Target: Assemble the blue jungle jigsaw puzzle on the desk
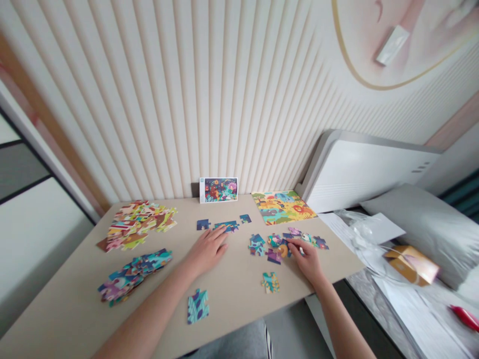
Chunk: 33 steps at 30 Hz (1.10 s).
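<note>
Fingers of right hand closed at piece cluster

Thumb and index of the right hand are pinched together at the cluster, apparently on a dark blue piece. From my feed, I can't confirm an actual grip. The cluster sits directly under those fingertips and runs sideways across the counter, long axis left to right. An orange piece and a purple piece lie along its near edge. Right hand is clearly the nearer one.

Left hand is open, palm down, fingers loosely spread, tips touching a blue strip of joined pieces. I see no hold there. A small blue piece lies just beyond the hand.

Loose chunks: teal near the front edge, multicoloured near the right hand. Two piles sit on the left side of the counter, warm-coloured and blue-purple. Pieces look like thin printed card with a glossy face and interlocking tabs; the counter is matte beige. At the far edge, an assembled yellow puzzle lies flat and a picture card stands upright.
</note>
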### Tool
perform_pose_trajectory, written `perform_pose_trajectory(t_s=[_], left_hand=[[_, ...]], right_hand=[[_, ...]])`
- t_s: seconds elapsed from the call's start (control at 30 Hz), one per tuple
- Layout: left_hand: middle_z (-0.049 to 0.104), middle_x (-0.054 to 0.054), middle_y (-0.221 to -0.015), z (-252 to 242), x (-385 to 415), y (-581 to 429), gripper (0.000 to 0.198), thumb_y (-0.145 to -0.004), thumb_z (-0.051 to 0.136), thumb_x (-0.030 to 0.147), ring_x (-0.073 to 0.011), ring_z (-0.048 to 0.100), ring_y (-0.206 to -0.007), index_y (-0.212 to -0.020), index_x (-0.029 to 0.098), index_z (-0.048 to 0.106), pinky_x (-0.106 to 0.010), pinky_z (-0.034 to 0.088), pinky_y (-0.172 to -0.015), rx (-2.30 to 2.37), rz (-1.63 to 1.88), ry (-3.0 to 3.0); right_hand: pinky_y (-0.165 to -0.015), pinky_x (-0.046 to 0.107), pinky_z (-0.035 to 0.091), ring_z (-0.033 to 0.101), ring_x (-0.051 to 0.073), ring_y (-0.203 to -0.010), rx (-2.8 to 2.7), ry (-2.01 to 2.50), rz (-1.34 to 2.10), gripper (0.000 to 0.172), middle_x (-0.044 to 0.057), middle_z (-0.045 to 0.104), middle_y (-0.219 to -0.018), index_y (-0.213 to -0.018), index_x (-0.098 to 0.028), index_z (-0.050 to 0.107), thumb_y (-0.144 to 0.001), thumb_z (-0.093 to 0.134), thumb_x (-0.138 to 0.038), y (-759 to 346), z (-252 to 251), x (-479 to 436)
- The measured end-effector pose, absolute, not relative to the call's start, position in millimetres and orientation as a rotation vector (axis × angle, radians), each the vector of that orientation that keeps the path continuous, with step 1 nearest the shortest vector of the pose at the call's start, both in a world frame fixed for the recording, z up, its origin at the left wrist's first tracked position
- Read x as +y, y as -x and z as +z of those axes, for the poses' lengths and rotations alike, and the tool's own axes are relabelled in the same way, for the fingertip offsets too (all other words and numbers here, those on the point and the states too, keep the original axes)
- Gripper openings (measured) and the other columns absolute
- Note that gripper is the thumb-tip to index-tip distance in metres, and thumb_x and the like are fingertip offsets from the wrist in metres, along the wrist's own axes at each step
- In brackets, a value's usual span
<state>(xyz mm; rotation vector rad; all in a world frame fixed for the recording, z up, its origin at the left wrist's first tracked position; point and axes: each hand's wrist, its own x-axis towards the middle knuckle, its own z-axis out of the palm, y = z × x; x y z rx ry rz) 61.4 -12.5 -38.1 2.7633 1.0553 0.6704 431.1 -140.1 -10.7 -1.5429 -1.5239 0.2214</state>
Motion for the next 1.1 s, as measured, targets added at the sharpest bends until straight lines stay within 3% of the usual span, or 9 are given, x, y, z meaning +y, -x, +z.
perform_pose_trajectory(t_s=[0.2,0.3,0.43,0.53,0.63,1.1], left_hand=[[0.048,-0.007,-0.156,-37.9,-11.9,-61.5,0.044,-0.103,0.043,0.038,-0.0242,0.04,-0.146,-0.144,0.026,0.054,-0.049,0.028,-0.121,1.064,0.642,-2.756],[0.049,-0.007,-0.155,-38.8,-11.2,-61.9,0.043,-0.102,0.044,0.038,-0.0241,0.041,-0.145,-0.142,0.026,0.056,-0.049,0.028,-0.122,1.059,0.656,-2.742],[0.048,-0.007,-0.155,-41.3,-9.6,-61.8,0.044,-0.102,0.045,0.037,-0.0232,0.04,-0.146,-0.143,0.026,0.055,-0.048,0.027,-0.122,1.046,0.677,-2.744],[0.048,-0.007,-0.155,-41.5,-9.3,-61.5,0.044,-0.102,0.044,0.037,-0.0238,0.041,-0.145,-0.143,0.026,0.055,-0.048,0.029,-0.122,1.049,0.671,-2.745],[0.049,-0.007,-0.155,-40.5,-10.0,-61.4,0.043,-0.102,0.043,0.038,-0.0242,0.042,-0.145,-0.142,0.026,0.056,-0.049,0.029,-0.121,1.048,0.668,-2.741],[0.049,-0.007,-0.155,-42.9,-9.3,-62.1,0.043,-0.103,0.043,0.037,-0.0253,0.042,-0.145,-0.142,0.026,0.055,-0.05,0.029,-0.121,1.079,0.651,-2.777]], right_hand=[[-0.076,0.038,0.055,0.069,0.024,-0.082,-1.48,1.618,0.229,0.034,0.007,0.078,-0.099,-0.107,-0.024,0.078,-0.093,0.061,-0.05,-447.5,-9.8,-173.7],[-0.084,0.04,0.054,0.069,0.026,-0.093,-1.602,1.635,0.254,0.033,0.008,0.077,-0.105,-0.107,-0.025,0.078,-0.094,0.06,-0.049,-461.9,-11.4,-184.0],[-0.098,0.047,0.048,0.065,0.03,-0.108,-1.561,1.743,0.015,0.038,0.011,0.074,-0.112,-0.106,-0.024,0.078,-0.094,0.055,-0.052,-487.9,-13.4,-178.6],[-0.1,0.05,0.045,0.062,0.033,-0.112,-1.456,1.925,-0.19,0.044,0.013,0.073,-0.115,-0.112,-0.023,0.076,-0.089,0.058,-0.056,-508.5,-16.7,-165.9],[-0.1,0.05,0.043,0.06,0.034,-0.118,-1.485,2.016,-0.182,0.052,0.013,0.072,-0.121,-0.123,-0.024,0.071,-0.085,0.062,-0.058,-520.6,-22.9,-153.9],[-0.094,0.05,0.043,0.061,0.036,-0.106,-1.083,1.924,-0.299,0.071,0.02,0.071,-0.113,-0.122,-0.013,0.07,-0.083,0.058,-0.071,-553.6,-31.4,-152.2]])
